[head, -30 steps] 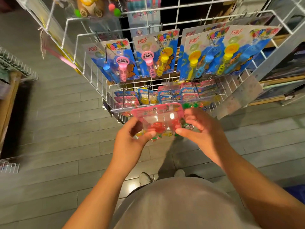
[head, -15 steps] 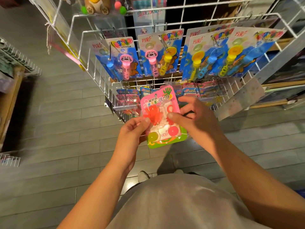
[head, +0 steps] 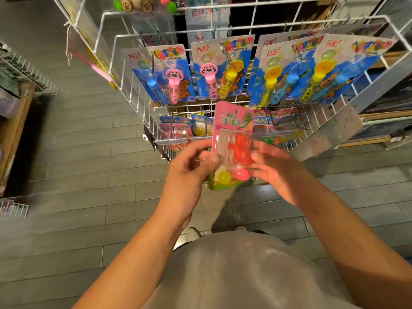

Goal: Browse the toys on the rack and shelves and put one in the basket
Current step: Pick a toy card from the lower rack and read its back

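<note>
Fingers of the left hand [head: 189, 168] and right hand [head: 275, 168] pinch the pink toy blister card [head: 231, 143] by its side edges, just before the wire rack [head: 156, 112], open floor [head: 89, 175] left.

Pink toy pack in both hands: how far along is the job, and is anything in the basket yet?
Done: one pink toy pack is off the wire rack. In hand: the left hand and right hand pinch its two sides, front toward the camera, as if inspecting it. Left: putting a toy in the basket; no shopping basket is in view, so nothing can be confirmed there.
</note>
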